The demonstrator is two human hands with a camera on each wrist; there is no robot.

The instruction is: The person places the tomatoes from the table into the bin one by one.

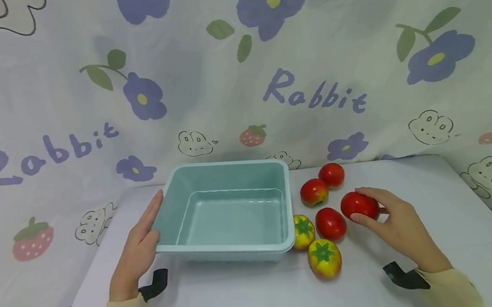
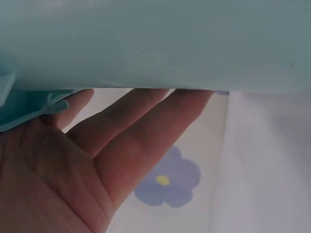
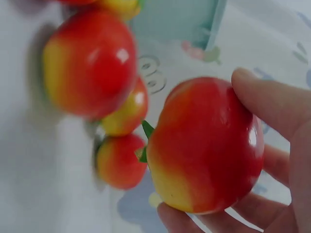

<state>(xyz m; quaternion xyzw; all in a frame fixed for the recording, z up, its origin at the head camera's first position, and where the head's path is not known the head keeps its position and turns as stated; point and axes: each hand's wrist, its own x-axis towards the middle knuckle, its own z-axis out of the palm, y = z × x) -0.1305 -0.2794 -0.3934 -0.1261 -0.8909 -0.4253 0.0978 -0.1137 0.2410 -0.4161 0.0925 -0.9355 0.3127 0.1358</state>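
My right hand [image 1: 402, 229] holds a red toy tomato [image 3: 206, 145] between thumb and curled fingers; it shows a yellow patch and a green leafy top in the right wrist view. In the head view this tomato is right of the other tomatoes. My left hand [image 1: 134, 252] rests against the left side of a pale blue-green plastic basin [image 1: 234, 253], fingers nearly straight along its outer wall. From the left wrist, the fingers [image 2: 150, 131] touch the basin's underside of the rim area. Nothing lies inside the basin.
Beside the basin's right wall are red tomatoes [image 1: 331, 224] and yellow ones with green star-shaped tops [image 1: 325, 258]. Two more red tomatoes [image 1: 314, 192] lie farther back. A white table [image 1: 244, 300] carries everything, and a printed cloth [image 1: 201, 77] hangs behind it.
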